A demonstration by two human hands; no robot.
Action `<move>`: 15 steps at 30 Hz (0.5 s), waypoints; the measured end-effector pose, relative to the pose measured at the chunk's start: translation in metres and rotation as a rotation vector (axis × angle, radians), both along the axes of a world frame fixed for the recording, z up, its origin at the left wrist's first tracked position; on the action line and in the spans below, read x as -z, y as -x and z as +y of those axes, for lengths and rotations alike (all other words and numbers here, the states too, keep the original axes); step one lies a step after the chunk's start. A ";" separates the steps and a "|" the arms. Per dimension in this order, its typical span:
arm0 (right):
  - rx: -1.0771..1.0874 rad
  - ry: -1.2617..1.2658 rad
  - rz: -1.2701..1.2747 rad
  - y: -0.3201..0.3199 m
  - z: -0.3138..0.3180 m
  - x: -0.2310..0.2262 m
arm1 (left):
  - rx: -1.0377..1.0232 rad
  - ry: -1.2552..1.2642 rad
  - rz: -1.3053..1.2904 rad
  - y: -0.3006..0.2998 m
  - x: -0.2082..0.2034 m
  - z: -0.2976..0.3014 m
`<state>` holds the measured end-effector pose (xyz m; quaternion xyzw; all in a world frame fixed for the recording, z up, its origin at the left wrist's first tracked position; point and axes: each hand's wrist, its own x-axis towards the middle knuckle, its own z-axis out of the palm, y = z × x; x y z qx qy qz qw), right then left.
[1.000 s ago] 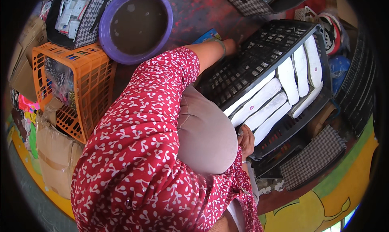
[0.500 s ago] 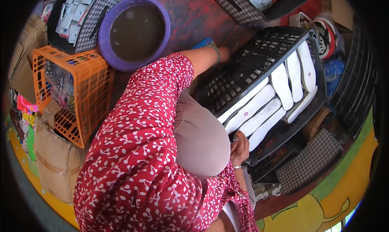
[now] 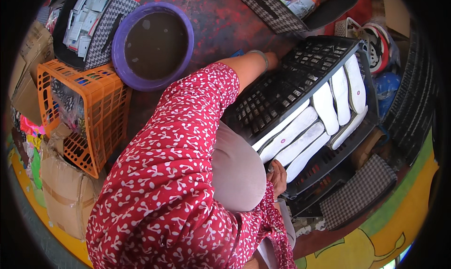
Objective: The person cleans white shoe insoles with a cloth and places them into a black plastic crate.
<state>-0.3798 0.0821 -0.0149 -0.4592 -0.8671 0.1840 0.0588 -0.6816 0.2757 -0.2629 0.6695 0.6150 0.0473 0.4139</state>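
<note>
A black plastic crate lies tilted on its side, packed with several long white shoe-like pieces, sole-shaped with dark edges. My left arm, in a red patterned sleeve with a bangle at the wrist, stretches across to the crate's far left side. There my left hand is close to the crate's base, its fingers largely hidden. My right hand is at the crate's near corner, beside the ends of the white pieces. Its fingers are bent around the crate's edge.
A purple basin of murky water stands at the upper left. Near it are an orange crate, cardboard boxes and a houndstooth bin of small packets. Another houndstooth bin sits behind; black crates stack at the right.
My left hand has reached a little farther up and right along the crate. The whole view has shifted slightly. My right hand stays at the near corner.
</note>
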 end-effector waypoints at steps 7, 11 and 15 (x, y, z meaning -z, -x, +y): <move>-0.021 -0.003 -0.010 0.009 -0.004 -0.011 | -0.403 0.083 -0.240 -0.010 0.024 -0.028; -0.009 0.009 0.014 0.005 -0.020 -0.013 | 0.060 0.137 -0.038 0.001 -0.057 -0.052; -0.024 -0.015 -0.029 -0.002 -0.020 -0.007 | -0.286 0.038 -0.177 -0.030 -0.017 -0.107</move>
